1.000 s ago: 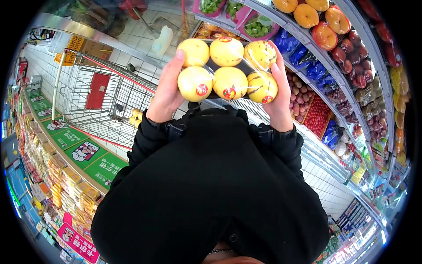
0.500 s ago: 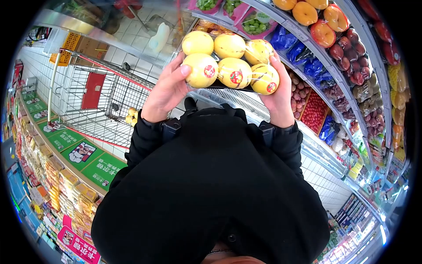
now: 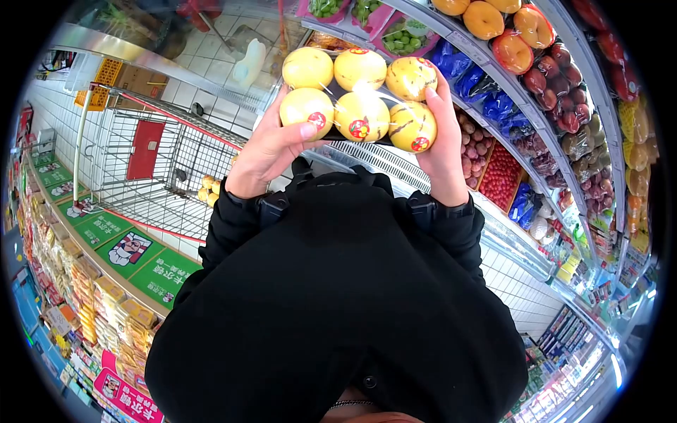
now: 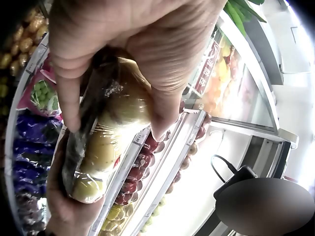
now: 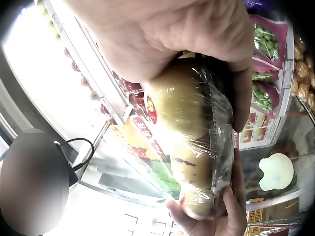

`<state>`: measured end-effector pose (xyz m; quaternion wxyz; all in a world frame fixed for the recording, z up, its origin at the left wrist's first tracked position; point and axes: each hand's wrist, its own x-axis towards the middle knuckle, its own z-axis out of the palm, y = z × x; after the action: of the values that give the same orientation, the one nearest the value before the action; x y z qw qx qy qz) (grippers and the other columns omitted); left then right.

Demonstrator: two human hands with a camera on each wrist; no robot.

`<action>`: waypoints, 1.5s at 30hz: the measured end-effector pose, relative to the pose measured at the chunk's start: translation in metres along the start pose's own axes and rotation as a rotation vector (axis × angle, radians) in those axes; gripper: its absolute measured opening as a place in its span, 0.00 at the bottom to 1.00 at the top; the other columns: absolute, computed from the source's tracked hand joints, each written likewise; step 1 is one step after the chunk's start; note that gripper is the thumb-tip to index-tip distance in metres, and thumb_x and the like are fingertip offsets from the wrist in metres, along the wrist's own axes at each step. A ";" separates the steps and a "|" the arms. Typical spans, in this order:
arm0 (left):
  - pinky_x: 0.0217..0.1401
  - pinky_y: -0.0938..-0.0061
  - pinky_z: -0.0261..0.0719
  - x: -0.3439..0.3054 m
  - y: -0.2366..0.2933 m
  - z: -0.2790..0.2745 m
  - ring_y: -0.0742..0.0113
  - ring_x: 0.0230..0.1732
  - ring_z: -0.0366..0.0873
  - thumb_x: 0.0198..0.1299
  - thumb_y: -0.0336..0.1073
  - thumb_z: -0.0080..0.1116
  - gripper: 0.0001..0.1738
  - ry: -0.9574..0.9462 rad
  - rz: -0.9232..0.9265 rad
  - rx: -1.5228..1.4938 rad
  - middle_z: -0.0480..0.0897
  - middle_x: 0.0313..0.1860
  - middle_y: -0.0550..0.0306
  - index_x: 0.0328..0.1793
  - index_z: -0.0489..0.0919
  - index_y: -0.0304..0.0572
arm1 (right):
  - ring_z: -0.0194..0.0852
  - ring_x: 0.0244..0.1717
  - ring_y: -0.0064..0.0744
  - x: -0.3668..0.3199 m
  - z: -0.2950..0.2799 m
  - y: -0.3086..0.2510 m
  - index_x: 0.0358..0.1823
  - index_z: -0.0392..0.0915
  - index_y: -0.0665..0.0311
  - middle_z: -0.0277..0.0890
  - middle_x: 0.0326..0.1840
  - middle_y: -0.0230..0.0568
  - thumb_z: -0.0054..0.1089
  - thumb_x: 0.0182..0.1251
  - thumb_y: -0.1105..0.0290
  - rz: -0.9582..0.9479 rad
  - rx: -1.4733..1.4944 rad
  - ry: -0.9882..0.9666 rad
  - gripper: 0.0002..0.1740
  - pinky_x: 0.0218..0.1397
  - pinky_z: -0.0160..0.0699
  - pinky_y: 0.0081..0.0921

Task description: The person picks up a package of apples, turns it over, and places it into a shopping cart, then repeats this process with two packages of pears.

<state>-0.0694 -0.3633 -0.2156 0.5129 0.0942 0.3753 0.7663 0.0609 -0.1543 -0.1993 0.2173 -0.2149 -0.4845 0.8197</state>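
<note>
Both hands grip a wrapped tray of six yellow fruits (image 3: 358, 95): left hand (image 3: 264, 151) at its left end, right hand (image 3: 443, 148) at its right, before the fruit shelves (image 3: 557, 92).

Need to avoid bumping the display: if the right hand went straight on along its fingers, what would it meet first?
The right hand, gripping the fruit tray, would probably meet the green grape packs first, though depth is unclear.
</note>
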 end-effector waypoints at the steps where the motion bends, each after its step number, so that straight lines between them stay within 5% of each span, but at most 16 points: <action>1: 0.61 0.59 0.80 0.000 -0.001 -0.001 0.60 0.62 0.75 0.55 0.32 0.67 0.47 0.008 0.007 0.022 0.72 0.63 0.52 0.78 0.53 0.46 | 0.66 0.70 0.45 0.000 0.001 0.001 0.75 0.51 0.64 0.61 0.71 0.51 0.44 0.75 0.63 -0.002 -0.008 0.000 0.31 0.69 0.72 0.38; 4: 0.63 0.54 0.81 0.005 0.000 -0.002 0.53 0.66 0.74 0.56 0.33 0.65 0.46 0.011 0.038 0.058 0.69 0.67 0.47 0.78 0.52 0.39 | 0.64 0.71 0.44 -0.001 0.002 0.000 0.76 0.49 0.64 0.60 0.72 0.51 0.44 0.75 0.64 -0.011 -0.041 -0.007 0.32 0.69 0.71 0.37; 7: 0.56 0.61 0.85 0.008 0.001 0.001 0.59 0.60 0.77 0.55 0.28 0.65 0.44 0.061 0.097 -0.033 0.73 0.61 0.51 0.77 0.55 0.44 | 0.64 0.69 0.34 -0.003 0.008 -0.001 0.78 0.47 0.64 0.59 0.72 0.49 0.48 0.75 0.67 -0.068 -0.003 -0.006 0.34 0.67 0.69 0.29; 12: 0.51 0.59 0.88 0.010 0.003 0.008 0.60 0.56 0.80 0.54 0.24 0.63 0.45 0.090 0.255 -0.044 0.75 0.59 0.52 0.78 0.55 0.42 | 0.58 0.73 0.37 -0.005 0.017 -0.003 0.80 0.43 0.62 0.53 0.76 0.52 0.50 0.73 0.70 -0.184 0.008 -0.049 0.38 0.73 0.60 0.29; 13: 0.58 0.55 0.85 0.008 0.006 0.013 0.54 0.60 0.78 0.54 0.31 0.66 0.45 0.104 0.294 0.049 0.74 0.60 0.49 0.76 0.55 0.40 | 0.57 0.74 0.38 -0.005 0.023 -0.009 0.80 0.42 0.62 0.52 0.77 0.52 0.51 0.72 0.69 -0.178 -0.005 -0.048 0.39 0.73 0.60 0.30; 18: 0.53 0.57 0.88 0.010 0.012 0.014 0.58 0.55 0.80 0.51 0.27 0.67 0.49 0.085 0.413 -0.035 0.74 0.57 0.49 0.78 0.52 0.39 | 0.60 0.72 0.38 0.002 0.028 -0.015 0.80 0.40 0.62 0.53 0.75 0.52 0.62 0.64 0.70 -0.328 -0.189 -0.112 0.49 0.70 0.66 0.31; 22: 0.56 0.56 0.86 0.012 0.010 0.007 0.56 0.57 0.80 0.52 0.31 0.68 0.41 0.038 0.453 -0.075 0.75 0.57 0.48 0.71 0.60 0.36 | 0.63 0.69 0.37 -0.001 0.035 -0.027 0.81 0.33 0.60 0.55 0.72 0.50 0.73 0.53 0.77 -0.338 -0.224 -0.239 0.62 0.66 0.72 0.31; 29: 0.62 0.50 0.78 0.018 0.008 0.008 0.55 0.58 0.78 0.54 0.39 0.69 0.35 0.014 0.458 -0.105 0.77 0.57 0.48 0.65 0.66 0.34 | 0.63 0.69 0.38 0.004 0.035 -0.024 0.81 0.33 0.60 0.52 0.72 0.53 0.72 0.53 0.75 -0.372 -0.290 -0.213 0.62 0.65 0.73 0.30; 33: 0.66 0.51 0.74 0.021 0.003 0.022 0.53 0.61 0.76 0.55 0.33 0.69 0.34 -0.052 0.518 -0.133 0.76 0.58 0.48 0.65 0.67 0.34 | 0.58 0.71 0.39 0.005 0.033 -0.020 0.81 0.31 0.62 0.47 0.75 0.55 0.64 0.61 0.72 -0.382 -0.214 -0.191 0.56 0.69 0.67 0.33; 35: 0.68 0.51 0.72 0.028 0.003 0.027 0.53 0.63 0.75 0.55 0.29 0.69 0.32 -0.081 0.551 -0.082 0.76 0.59 0.49 0.65 0.67 0.34 | 0.47 0.77 0.42 0.007 0.032 -0.016 0.80 0.28 0.64 0.39 0.79 0.57 0.55 0.69 0.69 -0.412 -0.194 -0.218 0.50 0.76 0.52 0.34; 37: 0.70 0.54 0.70 0.031 0.003 0.028 0.53 0.64 0.75 0.56 0.23 0.66 0.31 -0.088 0.509 -0.106 0.77 0.60 0.48 0.66 0.68 0.34 | 0.46 0.78 0.41 0.009 0.031 -0.012 0.80 0.26 0.63 0.39 0.79 0.57 0.55 0.70 0.68 -0.424 -0.209 -0.237 0.50 0.76 0.53 0.32; 43: 0.68 0.56 0.73 0.028 0.012 0.030 0.54 0.62 0.77 0.54 0.25 0.68 0.33 -0.126 0.511 0.047 0.78 0.59 0.44 0.67 0.67 0.30 | 0.55 0.74 0.41 0.001 0.033 -0.016 0.81 0.23 0.55 0.46 0.77 0.59 0.58 0.70 0.65 -0.281 -0.115 -0.304 0.54 0.73 0.60 0.36; 45: 0.67 0.55 0.75 0.029 0.015 0.026 0.53 0.61 0.77 0.54 0.29 0.69 0.36 -0.107 0.490 0.076 0.78 0.59 0.44 0.68 0.65 0.33 | 0.61 0.71 0.40 0.005 0.025 -0.012 0.81 0.31 0.55 0.55 0.73 0.56 0.61 0.68 0.65 -0.248 -0.077 -0.247 0.51 0.72 0.63 0.37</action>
<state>-0.0798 -0.3290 -0.1943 0.3269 0.2420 0.3420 0.8471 0.0446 -0.1635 -0.1790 0.2468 -0.0593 -0.5614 0.7877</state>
